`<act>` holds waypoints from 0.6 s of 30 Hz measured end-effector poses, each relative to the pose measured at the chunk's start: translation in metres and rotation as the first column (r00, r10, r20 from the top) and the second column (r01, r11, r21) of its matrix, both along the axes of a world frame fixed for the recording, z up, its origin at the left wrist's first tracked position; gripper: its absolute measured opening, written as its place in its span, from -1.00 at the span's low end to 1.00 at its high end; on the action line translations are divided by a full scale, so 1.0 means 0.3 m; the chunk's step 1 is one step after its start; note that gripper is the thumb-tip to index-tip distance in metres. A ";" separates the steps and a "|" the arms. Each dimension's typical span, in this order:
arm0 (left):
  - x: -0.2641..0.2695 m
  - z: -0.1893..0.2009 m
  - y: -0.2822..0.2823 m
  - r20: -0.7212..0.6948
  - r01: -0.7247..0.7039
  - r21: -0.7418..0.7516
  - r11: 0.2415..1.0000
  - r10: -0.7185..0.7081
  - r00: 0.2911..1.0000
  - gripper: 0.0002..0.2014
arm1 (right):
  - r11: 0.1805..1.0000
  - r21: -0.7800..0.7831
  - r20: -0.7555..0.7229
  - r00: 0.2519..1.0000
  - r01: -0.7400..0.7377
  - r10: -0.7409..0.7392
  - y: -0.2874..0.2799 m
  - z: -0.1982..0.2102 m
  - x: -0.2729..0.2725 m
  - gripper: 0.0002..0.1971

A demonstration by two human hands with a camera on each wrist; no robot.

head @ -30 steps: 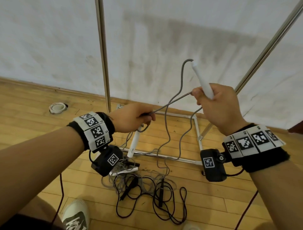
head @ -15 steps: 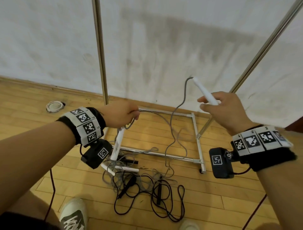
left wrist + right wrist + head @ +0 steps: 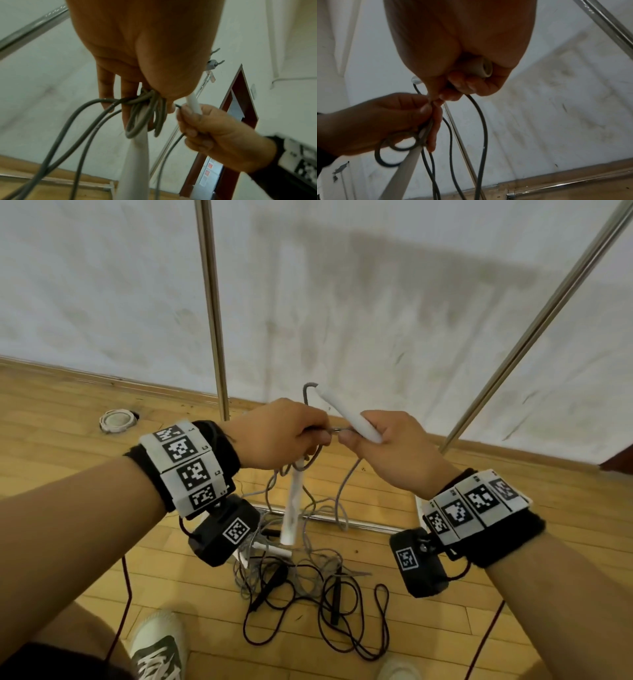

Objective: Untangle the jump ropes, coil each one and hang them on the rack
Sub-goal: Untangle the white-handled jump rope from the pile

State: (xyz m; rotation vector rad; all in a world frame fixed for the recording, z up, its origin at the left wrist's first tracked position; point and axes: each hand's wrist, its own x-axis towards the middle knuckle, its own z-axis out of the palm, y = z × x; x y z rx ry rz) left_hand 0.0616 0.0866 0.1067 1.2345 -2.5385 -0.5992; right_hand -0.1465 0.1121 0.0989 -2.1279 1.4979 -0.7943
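Observation:
My left hand [image 3: 291, 436] grips several small loops of grey rope [image 3: 145, 108], and a white handle [image 3: 293, 508] hangs down from that fist. My right hand [image 3: 383, 440] holds the other white handle [image 3: 346, 412], which points up and left, and its thumb and forefinger pinch the grey rope right beside the left fingers. More grey rope [image 3: 342, 494] trails down to a tangled pile [image 3: 298, 573] on the floor. In that pile lie a black rope [image 3: 356, 631] and its black handles [image 3: 270, 587]. The rack's [image 3: 212, 313] upright metal poles stand behind my hands.
The rack's low base bar [image 3: 363, 525] runs across the wooden floor beneath my hands, with a slanted pole [image 3: 534, 326] at the right. A round white fitting [image 3: 116, 421] sits on the floor at the left. My shoes [image 3: 157, 645] stand near the pile. A white wall is behind.
My hands were apart half a second ago; they have come together. The right hand carried its white handle left and now pinches the rope beside the left hand's loops.

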 end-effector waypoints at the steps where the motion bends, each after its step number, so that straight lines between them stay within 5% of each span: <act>1: 0.010 -0.009 -0.003 0.019 0.004 0.016 1.000 -0.004 1.000 -0.82 | 1.000 -0.006 -0.008 1.000 0.008 -0.008 -0.002 0.006 -0.004 -0.71; 9: 0.136 -0.093 -0.078 0.254 -0.087 0.024 0.996 0.078 0.964 -0.82 | 0.965 -0.069 0.254 0.940 0.253 -0.229 -0.036 0.080 -0.127 -0.66; 18: 0.234 -0.139 -0.124 0.318 -0.182 0.018 0.983 0.167 0.933 -0.76 | 0.858 -0.058 0.321 0.823 0.511 -0.469 -0.067 0.087 -0.332 -0.89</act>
